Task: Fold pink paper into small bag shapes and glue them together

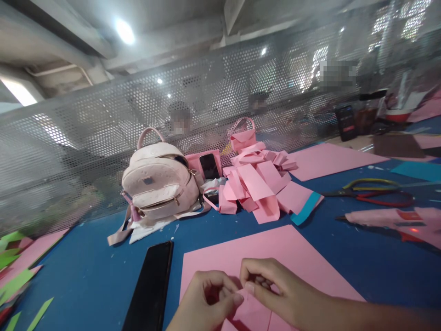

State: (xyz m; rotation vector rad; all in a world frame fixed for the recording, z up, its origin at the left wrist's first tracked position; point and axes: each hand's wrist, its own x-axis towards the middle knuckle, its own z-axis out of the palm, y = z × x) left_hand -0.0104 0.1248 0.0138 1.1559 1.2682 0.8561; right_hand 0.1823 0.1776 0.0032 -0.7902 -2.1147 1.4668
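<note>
My left hand [212, 301] and my right hand [275, 287] are close together at the bottom of the view. Both pinch the upper edge of a small folded piece of pink paper [253, 315], thumbs on the near side. Its lower part runs out of the frame. Beneath the hands lies a large flat pink sheet [275, 243] on the blue table [93, 271]. Left of the sheet is a black phone [149, 285]. Beyond it rises a pile of folded pink paper pieces [257, 181], one with a blue strip along its edge.
A pale pink backpack [160, 177] stands against the perforated metal screen [213, 92], beside a second phone [208, 166]. To the right lie scissors [372, 191] and a pink glue gun [396, 220]. Green paper scraps [15, 282] are at the left edge. People are visible behind the screen.
</note>
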